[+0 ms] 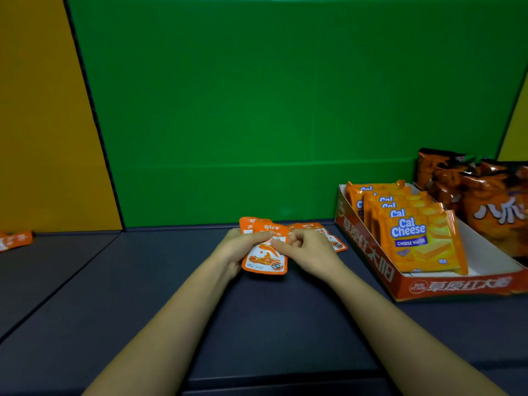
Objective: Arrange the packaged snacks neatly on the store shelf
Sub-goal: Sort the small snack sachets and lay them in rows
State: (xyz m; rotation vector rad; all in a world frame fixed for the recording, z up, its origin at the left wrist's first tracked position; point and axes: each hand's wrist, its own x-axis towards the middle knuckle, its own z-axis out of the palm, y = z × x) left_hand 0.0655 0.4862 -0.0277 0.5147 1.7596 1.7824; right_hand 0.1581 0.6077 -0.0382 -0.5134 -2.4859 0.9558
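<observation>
Head camera view, looking down along two bare forearms onto a dark grey shelf (pixel 257 324) backed by a bright green panel (pixel 257 110), with a yellow panel (pixel 37 124) on the left. Both hands meet near the back of the shelf, at the middle of the picture, around a bunch of small orange packets (pixel 248 222) that are fanned out and overlapping. The left hand (pixel 238 247) grips the bunch from the left side, its thumb lying across the top of the front packet (pixel 265 260) and its fingers hidden behind. The right hand (pixel 307 252) has its fingers curled, and its thumb presses on the right edge of that front packet, pinching it. The front packet stands roughly upright, showing a white panel with a picture of the orange snack; its lower edge is close to the shelf, though whether it touches cannot be told. More of the same packets show behind the right hand, partly covered by it. To the right, just beside the hands, sits a red cardboard display tray (pixel 371 261) printed with large Chinese characters. In it stands a row of orange Cal Cheese wafer packs (pixel 420 241), upright, one behind another, facing forward. Beyond the tray, at the far right, are puffy dark orange bags (pixel 491 207). At the far left edge, well apart from the hands, a stray orange packet (pixel 14 241) lies flat on the neighbouring section of shelf.
</observation>
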